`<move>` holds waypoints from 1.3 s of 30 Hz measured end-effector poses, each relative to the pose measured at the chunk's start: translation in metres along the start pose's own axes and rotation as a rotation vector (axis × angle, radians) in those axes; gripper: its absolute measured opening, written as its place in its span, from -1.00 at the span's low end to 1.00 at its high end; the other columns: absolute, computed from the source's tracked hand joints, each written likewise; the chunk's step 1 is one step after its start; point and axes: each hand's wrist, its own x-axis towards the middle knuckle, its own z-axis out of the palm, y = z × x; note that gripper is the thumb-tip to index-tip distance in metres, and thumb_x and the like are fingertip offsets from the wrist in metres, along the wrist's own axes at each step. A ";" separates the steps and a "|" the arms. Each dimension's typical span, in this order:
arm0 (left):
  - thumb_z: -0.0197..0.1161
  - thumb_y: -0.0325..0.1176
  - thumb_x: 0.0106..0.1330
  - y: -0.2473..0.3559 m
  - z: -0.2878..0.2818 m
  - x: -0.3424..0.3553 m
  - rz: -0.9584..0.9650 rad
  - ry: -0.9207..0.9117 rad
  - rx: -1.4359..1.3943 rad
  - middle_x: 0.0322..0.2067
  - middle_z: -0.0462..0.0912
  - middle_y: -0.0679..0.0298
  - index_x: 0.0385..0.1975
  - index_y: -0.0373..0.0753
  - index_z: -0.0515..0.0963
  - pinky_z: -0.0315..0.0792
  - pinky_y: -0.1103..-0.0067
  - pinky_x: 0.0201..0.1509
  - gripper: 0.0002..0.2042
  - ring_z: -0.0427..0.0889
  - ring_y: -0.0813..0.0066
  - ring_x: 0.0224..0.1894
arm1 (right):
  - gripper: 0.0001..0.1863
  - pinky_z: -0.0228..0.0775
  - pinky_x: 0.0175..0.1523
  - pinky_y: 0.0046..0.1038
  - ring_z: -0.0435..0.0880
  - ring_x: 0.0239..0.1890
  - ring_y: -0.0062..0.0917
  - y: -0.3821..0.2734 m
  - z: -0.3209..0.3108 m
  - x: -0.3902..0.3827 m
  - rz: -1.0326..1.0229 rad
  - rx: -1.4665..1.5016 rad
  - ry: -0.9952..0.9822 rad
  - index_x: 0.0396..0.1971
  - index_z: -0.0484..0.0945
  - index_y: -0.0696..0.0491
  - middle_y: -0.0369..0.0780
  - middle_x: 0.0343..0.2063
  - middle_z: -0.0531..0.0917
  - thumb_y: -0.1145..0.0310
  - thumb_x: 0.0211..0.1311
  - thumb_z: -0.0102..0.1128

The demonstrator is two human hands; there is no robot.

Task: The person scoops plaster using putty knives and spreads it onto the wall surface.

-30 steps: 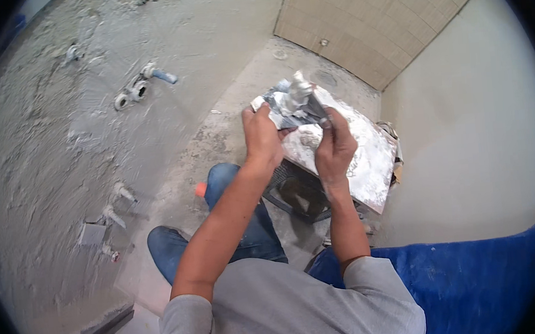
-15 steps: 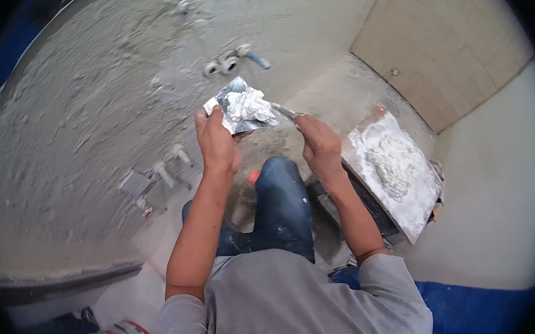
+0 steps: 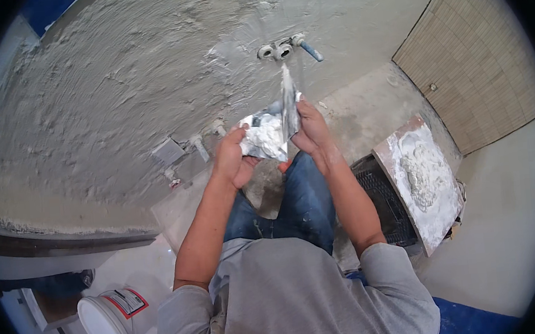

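In my left hand (image 3: 231,160) is a small thin metal plate (image 3: 250,146), piled with white putty (image 3: 269,132). My right hand (image 3: 310,125), at the plate's right, grips a flat metal putty blade (image 3: 289,105), standing roughly upright along the plate's edge and smeared white toward its top. Both hands are above my bent knees, in front of a rough plastered wall (image 3: 118,103). Beyond the blade's tip, pipe fittings (image 3: 283,51) and a short blue pipe (image 3: 311,52) stick out of that wall.
At right, a board (image 3: 439,229) with spread putty lies on a dark crate (image 3: 376,190), near a tan tiled surface (image 3: 467,63). A white bucket (image 3: 101,324) sits lower left. More pipe stubs (image 3: 200,148) project low from the wall; blue sheeting (image 3: 474,314) lies behind me at right.
My view has swung left to face the plastered wall, putting the board at the right. My hands have moved away from the board with plate and putty, and the blade has tilted upright.
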 end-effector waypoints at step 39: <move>0.00 -0.42 0.49 0.036 -0.044 -0.074 0.158 0.279 0.228 -0.10 0.67 0.21 0.08 -0.26 0.44 0.68 0.45 -0.12 -0.76 0.74 0.43 -0.13 | -0.34 0.53 0.03 -0.37 0.59 -0.11 -0.36 -0.032 0.094 -0.047 -0.443 -1.949 -0.884 0.04 0.69 -0.22 -0.35 -0.04 0.70 0.60 -0.19 0.29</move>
